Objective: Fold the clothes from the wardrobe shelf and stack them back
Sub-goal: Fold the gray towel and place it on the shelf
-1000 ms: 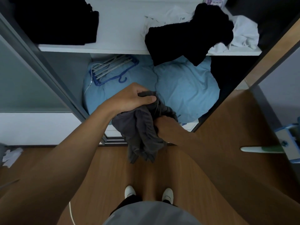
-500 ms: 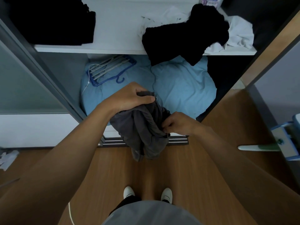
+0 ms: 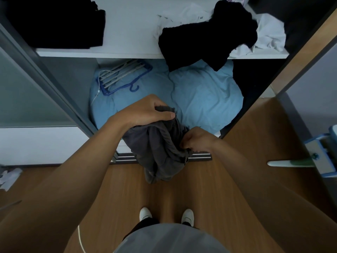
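Wood-laminate floor [image 3: 127,194] is seen from above, w/ an open wardrobe ahead and its white shelf [image 3: 127,24] at the top of view. At far left, crumpled paper [image 3: 9,177] lies on the floor. On the shelf's left end a black folded stack [image 3: 54,22] is set, squared up, prob. the spot where finished items are to be returned. Below the shelf, blue hangers [image 3: 124,77] are laid on pale-blue bedding [image 3: 200,94].

Centre: the grey garment [image 3: 160,148] is held in the air in front of the wardrobe, over the door track, bunched and not yet folded. Its top edge is gripped by the left hand [image 3: 145,112], fingers curled over and thumb pressed along the cloth, so the bulk hangs down and can be sorted out. Lower, on the right side, a fold is pinched by the right hand [image 3: 198,139], fingers curled in. This is judged to be a search for a hem or seam so the piece can be spread flat.

Further right on the shelf, a black garment [image 3: 206,41] is draped unfolded over the front edge, w/ a white garment [image 3: 268,35] crumpled beside and partly under it; both appear to be awaiting folding. At far right, a blue-and-white cleaning tool [image 3: 324,154] is parked by the wall; exact type can't be told.
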{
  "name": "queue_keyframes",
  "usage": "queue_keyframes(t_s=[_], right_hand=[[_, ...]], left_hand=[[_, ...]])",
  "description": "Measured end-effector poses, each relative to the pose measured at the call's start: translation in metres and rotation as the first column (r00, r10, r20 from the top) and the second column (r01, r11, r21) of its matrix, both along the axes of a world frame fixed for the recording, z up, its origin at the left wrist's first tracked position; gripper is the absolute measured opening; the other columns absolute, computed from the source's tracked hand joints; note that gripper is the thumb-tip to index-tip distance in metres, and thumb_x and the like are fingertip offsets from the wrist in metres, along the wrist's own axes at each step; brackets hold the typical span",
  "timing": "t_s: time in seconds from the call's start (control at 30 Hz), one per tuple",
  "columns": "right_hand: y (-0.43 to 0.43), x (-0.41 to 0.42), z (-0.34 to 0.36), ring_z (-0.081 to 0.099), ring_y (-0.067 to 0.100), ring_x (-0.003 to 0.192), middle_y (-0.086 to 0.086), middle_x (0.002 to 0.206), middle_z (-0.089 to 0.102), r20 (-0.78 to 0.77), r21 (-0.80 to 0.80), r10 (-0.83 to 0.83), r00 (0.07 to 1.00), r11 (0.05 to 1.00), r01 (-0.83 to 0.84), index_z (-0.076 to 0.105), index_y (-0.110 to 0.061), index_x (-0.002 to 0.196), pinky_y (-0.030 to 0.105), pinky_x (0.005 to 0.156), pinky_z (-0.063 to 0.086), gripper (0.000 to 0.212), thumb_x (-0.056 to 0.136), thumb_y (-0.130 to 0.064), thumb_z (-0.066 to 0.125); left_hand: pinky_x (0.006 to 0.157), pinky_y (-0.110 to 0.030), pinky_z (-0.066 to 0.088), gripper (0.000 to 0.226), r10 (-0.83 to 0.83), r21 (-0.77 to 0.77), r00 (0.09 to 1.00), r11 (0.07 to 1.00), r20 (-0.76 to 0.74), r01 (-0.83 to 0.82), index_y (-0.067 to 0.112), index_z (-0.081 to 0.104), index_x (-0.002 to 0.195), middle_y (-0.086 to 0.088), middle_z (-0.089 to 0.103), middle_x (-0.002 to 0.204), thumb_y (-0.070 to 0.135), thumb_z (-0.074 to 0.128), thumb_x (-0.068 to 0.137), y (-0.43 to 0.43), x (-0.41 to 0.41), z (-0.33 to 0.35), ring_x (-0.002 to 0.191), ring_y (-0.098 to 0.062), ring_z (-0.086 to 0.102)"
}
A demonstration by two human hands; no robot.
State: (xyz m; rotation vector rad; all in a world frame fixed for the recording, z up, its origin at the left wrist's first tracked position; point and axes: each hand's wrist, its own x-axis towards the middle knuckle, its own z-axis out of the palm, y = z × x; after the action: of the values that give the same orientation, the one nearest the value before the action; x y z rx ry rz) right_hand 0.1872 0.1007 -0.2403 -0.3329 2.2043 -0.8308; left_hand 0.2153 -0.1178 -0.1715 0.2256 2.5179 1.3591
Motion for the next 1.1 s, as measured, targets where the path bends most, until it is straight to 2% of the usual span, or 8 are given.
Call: queue_keyframes(t_s=[0.1, 0.23, 0.4, 0.6, 0.7, 0.8, 0.93, 1.1], right_hand=[[-0.001, -0.009, 0.006, 0.061, 0.014, 0.061, 0.008, 0.069, 0.064, -0.039, -0.142, -0.111, 0.993, 0.984, 0.104, 0.069, -0.007, 0.080, 0.023, 0.056, 0.052, 0.018, 0.093, 0.000, 0.058], [-0.002, -0.006, 0.004, 0.065, 0.009, 0.079, 0.001, 0.082, 0.070, 0.000, -0.319, -0.082, 0.997, 0.945, 0.078, 0.068, -0.013, 0.084, 0.022, 0.077, 0.053, 0.020, 0.095, -0.001, 0.057], [0.002, -0.005, -0.010, 0.065, 0.030, 0.103, 0.013, 0.107, 0.072, -0.236, 0.153, 0.298, 0.925, 0.951, -0.267, 0.075, -0.004, 0.097, 0.037, 0.094, 0.051, 0.017, 0.092, -0.005, 0.059], [0.016, -0.030, -0.013, 0.062, 0.023, 0.109, 0.001, 0.119, 0.064, -0.452, 0.026, -0.205, 0.868, 0.970, 0.242, 0.065, -0.024, 0.116, 0.033, 0.092, 0.049, 0.028, 0.088, -0.016, 0.065], [0.016, -0.030, -0.024, 0.060, 0.028, 0.115, 0.004, 0.131, 0.053, -0.010, -0.017, -0.312, 0.950, 0.950, 0.312, 0.042, -0.019, 0.144, 0.038, 0.091, 0.052, 0.062, 0.089, -0.018, 0.071], [0.016, -0.019, -0.039, 0.066, 0.025, 0.089, 0.003, 0.099, 0.067, 0.298, -0.188, -0.420, 0.857, 0.855, 0.484, 0.056, -0.010, 0.134, 0.031, 0.066, 0.060, 0.047, 0.090, 0.005, 0.061], [0.011, -0.030, -0.029, 0.064, 0.021, 0.086, 0.006, 0.094, 0.068, 0.048, -0.414, -0.671, 0.740, 0.661, 0.626, 0.071, -0.007, 0.111, 0.011, 0.060, 0.053, 0.035, 0.088, 0.011, 0.051], [0.021, -0.062, 0.010, 0.066, 0.018, 0.103, 0.001, 0.106, 0.071, -0.105, -0.527, -0.818, 0.565, 0.528, 0.666, 0.075, -0.021, 0.097, 0.031, 0.097, 0.054, 0.025, 0.093, -0.005, 0.056]], left_hand=[[0.060, -0.025, 0.034, 0.050, -0.019, -0.002, 1.000, 1.000, 0.008, 0.019, -0.015, 0.060, 0.080, -0.014, 0.056, 0.067, 0.033, 0.071, 0.090, 0.001, 0.001, -0.001, 0.064, -0.017, 0.049], [0.064, -0.029, 0.034, 0.051, -0.009, -0.003, 1.000, 1.000, -0.004, 0.009, -0.016, 0.061, 0.084, -0.028, 0.059, 0.073, 0.034, 0.070, 0.091, 0.001, 0.000, 0.000, 0.067, -0.019, 0.050], [0.061, -0.026, 0.035, 0.047, 0.006, 0.009, 1.000, 1.000, -0.009, -0.005, -0.012, 0.060, 0.075, -0.010, 0.054, 0.066, 0.032, 0.070, 0.091, -0.002, 0.000, 0.002, 0.063, -0.015, 0.049], [0.064, -0.029, 0.035, 0.048, 0.001, 0.030, 1.000, 1.000, -0.017, 0.000, -0.016, 0.061, 0.080, -0.013, 0.056, 0.070, 0.030, 0.069, 0.092, -0.003, 0.001, 0.005, 0.065, -0.019, 0.049], [0.063, -0.027, 0.037, 0.044, 0.001, 0.032, 1.000, 0.999, -0.026, 0.000, -0.010, 0.064, 0.076, -0.011, 0.057, 0.067, 0.030, 0.070, 0.091, 0.001, -0.001, 0.005, 0.063, -0.015, 0.050], [0.062, -0.026, 0.039, 0.047, 0.011, 0.016, 0.999, 1.000, -0.043, -0.011, -0.003, 0.066, 0.073, -0.009, 0.057, 0.066, 0.041, 0.070, 0.089, 0.003, -0.002, 0.003, 0.062, -0.012, 0.052], [0.069, -0.029, 0.046, 0.066, 0.088, -0.060, 0.996, 0.994, 0.016, -0.087, 0.015, 0.075, 0.079, -0.010, 0.072, 0.078, 0.079, 0.067, 0.065, -0.005, -0.006, -0.005, 0.071, -0.014, 0.064], [0.083, -0.031, 0.054, 0.056, 0.022, -0.228, 0.970, 0.973, 0.241, 0.034, 0.035, 0.074, 0.086, 0.014, 0.075, 0.086, 0.074, 0.076, 0.046, -0.013, -0.005, -0.024, 0.082, -0.005, 0.070]])
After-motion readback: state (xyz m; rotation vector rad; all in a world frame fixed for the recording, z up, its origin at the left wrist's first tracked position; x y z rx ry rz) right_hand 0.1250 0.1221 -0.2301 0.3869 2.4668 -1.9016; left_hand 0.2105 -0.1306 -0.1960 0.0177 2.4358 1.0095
